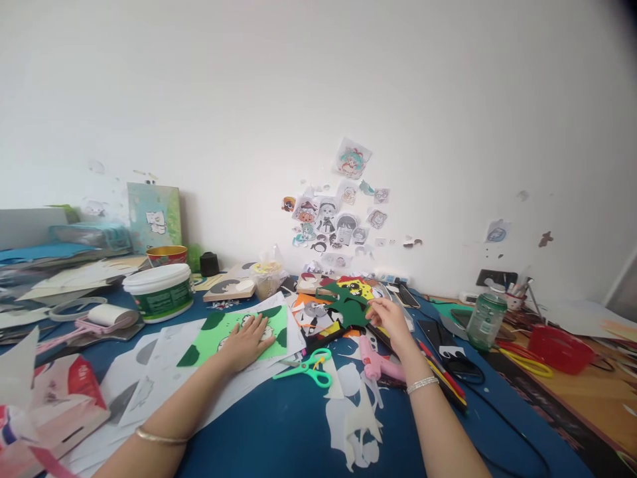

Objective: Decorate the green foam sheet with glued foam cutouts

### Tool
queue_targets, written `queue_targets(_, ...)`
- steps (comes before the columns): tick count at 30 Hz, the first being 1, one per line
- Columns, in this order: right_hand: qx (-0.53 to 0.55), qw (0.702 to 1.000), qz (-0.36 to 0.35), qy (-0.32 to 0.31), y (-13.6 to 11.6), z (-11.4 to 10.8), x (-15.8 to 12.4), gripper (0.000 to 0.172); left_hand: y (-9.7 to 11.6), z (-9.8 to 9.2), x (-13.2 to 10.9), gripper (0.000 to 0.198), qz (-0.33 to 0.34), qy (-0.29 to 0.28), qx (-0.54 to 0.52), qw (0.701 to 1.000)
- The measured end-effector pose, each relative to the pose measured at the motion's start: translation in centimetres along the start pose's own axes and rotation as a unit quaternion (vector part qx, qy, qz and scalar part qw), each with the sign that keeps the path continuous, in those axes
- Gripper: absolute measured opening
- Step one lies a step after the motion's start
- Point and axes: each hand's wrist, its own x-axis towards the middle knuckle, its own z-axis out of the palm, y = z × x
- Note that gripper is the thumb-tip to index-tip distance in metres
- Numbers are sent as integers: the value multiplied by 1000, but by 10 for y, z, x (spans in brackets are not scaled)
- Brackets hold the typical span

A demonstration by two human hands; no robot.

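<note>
Left hand (249,342): laid flat, fingers extended, pressing on the green card; grips nothing.
Green card (212,337): left of centre, upon white sheets (168,358); dark-green patches at its edges.
Right hand (391,320): right of the card, fingers partly curled beside dark-green paper (350,309); whether anything is pinched cannot be told.
Scissors (314,369): teal-green, between the forearms.
Glue gun (374,360): pink, just left of the right wrist.
Tub (158,302): white-rimmed, far left.
</note>
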Motion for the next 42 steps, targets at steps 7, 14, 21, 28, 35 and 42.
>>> queue_targets(7, -1, 1000, -1, 4, -3, 0, 0, 25, 4, -14, -7, 61, 10, 50, 57, 997)
queue_targets(14, -12, 1000, -12, 1, -2, -1, -1, 23, 128, -15, -8, 46, 199, 98, -11, 975)
queue_targets(21, -46, 996, -29, -77, 1, 18, -7, 26, 173, -8, 22, 67, 129, 132, -237, 954)
queue_targets(28, -145, 960, -132, -199, 3, 52, -30, 34, 169, 16, 16, 63, 231, 233, -258, 909)
queue_targets(35, -276, 920, -196, -199, -7, 48, -36, 35, 155, -14, 8, 33, 199, 138, -57, 968)
queue_targets(42, -352, 898, -187, -186, -10, 48, -36, 36, 96, 0, 26, 80, -57, 180, 80, 979)
